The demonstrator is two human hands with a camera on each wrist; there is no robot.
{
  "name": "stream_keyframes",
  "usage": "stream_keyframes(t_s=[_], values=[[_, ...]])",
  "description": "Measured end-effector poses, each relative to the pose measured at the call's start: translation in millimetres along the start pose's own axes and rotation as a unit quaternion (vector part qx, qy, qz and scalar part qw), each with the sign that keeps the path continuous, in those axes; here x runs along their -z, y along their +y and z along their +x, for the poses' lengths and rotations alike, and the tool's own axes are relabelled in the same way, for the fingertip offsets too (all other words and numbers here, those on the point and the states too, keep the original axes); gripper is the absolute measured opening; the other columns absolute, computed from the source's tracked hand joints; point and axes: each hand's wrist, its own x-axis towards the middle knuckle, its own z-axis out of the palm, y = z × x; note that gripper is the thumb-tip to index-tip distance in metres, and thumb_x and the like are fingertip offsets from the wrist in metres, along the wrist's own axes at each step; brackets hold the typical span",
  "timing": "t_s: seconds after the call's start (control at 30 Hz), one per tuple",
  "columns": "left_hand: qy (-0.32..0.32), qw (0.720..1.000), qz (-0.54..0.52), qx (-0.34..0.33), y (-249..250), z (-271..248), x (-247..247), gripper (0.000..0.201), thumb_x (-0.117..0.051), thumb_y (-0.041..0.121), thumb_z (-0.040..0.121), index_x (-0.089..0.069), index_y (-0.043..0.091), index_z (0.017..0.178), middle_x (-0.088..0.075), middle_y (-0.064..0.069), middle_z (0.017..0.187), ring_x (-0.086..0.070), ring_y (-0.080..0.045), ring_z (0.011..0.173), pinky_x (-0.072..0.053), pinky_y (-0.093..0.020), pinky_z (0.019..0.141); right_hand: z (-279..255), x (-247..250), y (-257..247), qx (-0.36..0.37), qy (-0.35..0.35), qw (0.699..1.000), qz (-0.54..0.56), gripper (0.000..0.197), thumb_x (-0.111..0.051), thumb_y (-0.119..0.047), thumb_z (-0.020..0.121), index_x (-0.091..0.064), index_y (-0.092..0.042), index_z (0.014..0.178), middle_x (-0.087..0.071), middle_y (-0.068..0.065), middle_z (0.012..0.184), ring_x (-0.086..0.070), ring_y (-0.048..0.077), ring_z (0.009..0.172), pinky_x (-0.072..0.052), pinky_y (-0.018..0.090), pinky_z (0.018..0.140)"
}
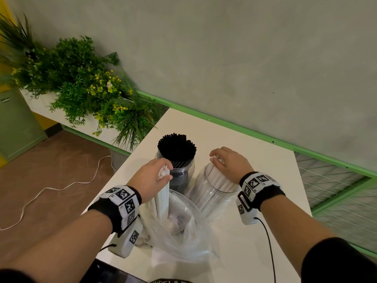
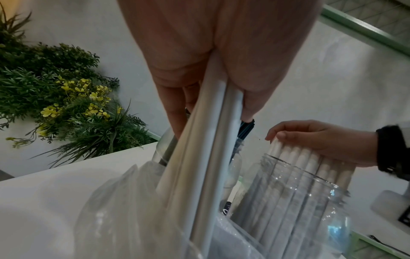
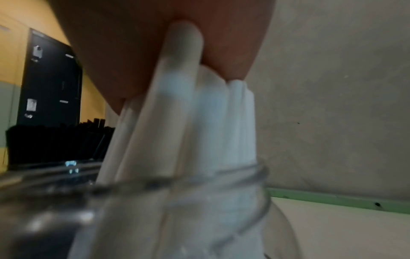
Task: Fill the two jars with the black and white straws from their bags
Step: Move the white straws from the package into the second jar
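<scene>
Two clear jars stand on the white table point(image 1: 265, 160). The far jar point(image 1: 181, 170) is packed with black straws point(image 1: 176, 149). The near right jar point(image 1: 216, 193) holds white straws point(image 1: 219, 178) leaning in it. My right hand point(image 1: 226, 160) lies over their tops, fingers bent down around the bundle point(image 2: 295, 152). My left hand point(image 1: 155, 176) grips a small bunch of white straws point(image 1: 163, 193) whose lower ends are still inside the clear plastic bag point(image 1: 183, 225). In the left wrist view the bunch point(image 2: 199, 157) runs from my fingers down into the bag point(image 2: 124, 210).
A planter of green plants with yellow flowers point(image 1: 81, 88) stands left of the table. A white cable point(image 1: 61, 186) lies on the brown floor. A green rail point(image 1: 244, 129) runs along the grey wall behind the table. A wire mesh panel point(image 1: 336, 190) is at right.
</scene>
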Motion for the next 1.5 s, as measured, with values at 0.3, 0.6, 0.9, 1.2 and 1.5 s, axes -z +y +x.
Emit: stream_keyframes(t_s=[0.3,0.6,0.9,1.2,1.5], values=[[-0.001,1.000,0.002,-0.001,-0.3,-0.1,0.2,0.015,-0.057,0.025,0.091,-0.053,0.028,0.105,-0.053,0.008,0.110,-0.052,-0.010,0.093,-0.033,-0.022,0.075,-29.5,16.1,14.4,0.016,0.094,0.995,0.030,0.067,-0.034,-0.070,0.086,-0.038,-0.032,0.141,-0.040,-0.004,0.142,-0.036,0.017,0.130,-0.033,0.041,0.109],[-0.003,1.000,0.007,-0.001,-0.2,-0.1,-0.3,0.014,-0.058,0.026,0.091,-0.052,0.030,0.103,-0.053,0.009,0.109,-0.052,-0.010,0.092,-0.034,-0.022,0.075,-39.4,-9.2,31.2,0.022,0.086,0.996,0.021,0.090,-0.039,-0.078,0.080,-0.016,-0.030,0.151,-0.017,-0.004,0.158,-0.021,0.019,0.143,-0.023,0.042,0.117],[0.002,1.000,0.007,-0.001,1.6,-0.7,-0.9,0.015,-0.057,0.025,0.091,-0.053,0.028,0.105,-0.052,0.010,0.107,-0.051,-0.009,0.091,-0.033,-0.022,0.073,-13.2,-15.1,11.5,-0.005,0.108,0.992,-0.063,0.059,-0.049,-0.070,0.081,-0.057,-0.030,0.123,-0.059,-0.008,0.106,-0.054,0.016,0.099,-0.047,0.030,0.077],[0.001,1.000,0.007,0.001,2.0,0.8,-2.2,0.017,-0.058,0.026,0.091,-0.054,0.028,0.107,-0.055,0.007,0.112,-0.053,-0.012,0.098,-0.034,-0.022,0.077,-8.8,-16.3,16.6,0.006,0.157,0.986,-0.056,0.060,-0.046,-0.069,0.079,-0.065,-0.023,0.113,-0.056,0.000,0.106,-0.051,0.023,0.096,-0.051,0.039,0.079],[0.007,0.989,-0.130,0.068,-1.8,-3.9,11.7,0.077,-0.080,0.036,0.071,-0.035,0.041,0.133,-0.055,0.010,0.116,-0.053,-0.008,0.106,-0.038,-0.025,0.087,-38.2,-9.2,-40.0,0.075,0.227,0.968,0.075,0.056,-0.057,-0.053,0.085,-0.050,-0.021,0.130,-0.048,0.002,0.126,-0.039,0.018,0.119,-0.031,0.029,0.103]])
